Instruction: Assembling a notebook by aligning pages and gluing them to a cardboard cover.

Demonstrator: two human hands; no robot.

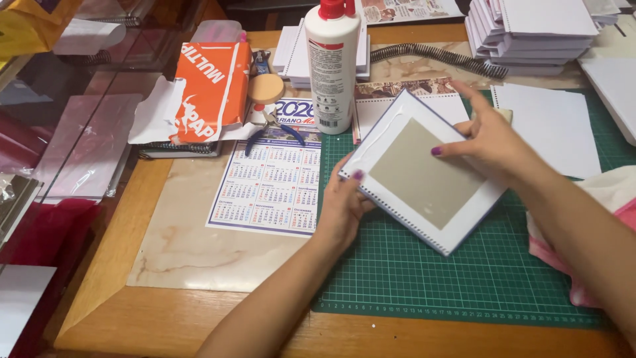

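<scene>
notebook cover (424, 176) lies tilted on the green mat (464, 278), spread fingers (354, 179) pressing both edges.

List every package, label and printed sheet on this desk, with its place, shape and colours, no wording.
Glue bottle: stands at top centre, tall white cylinder, red cap, label with red band.
Paper pack: left of the bottle, orange wrapper with white print, torn open.
Calendar: flat on the marble slab, left of the left hand, white sheet, blue grid.
Picture sheet: top edge, behind the bottle, pale with reddish images.
</scene>
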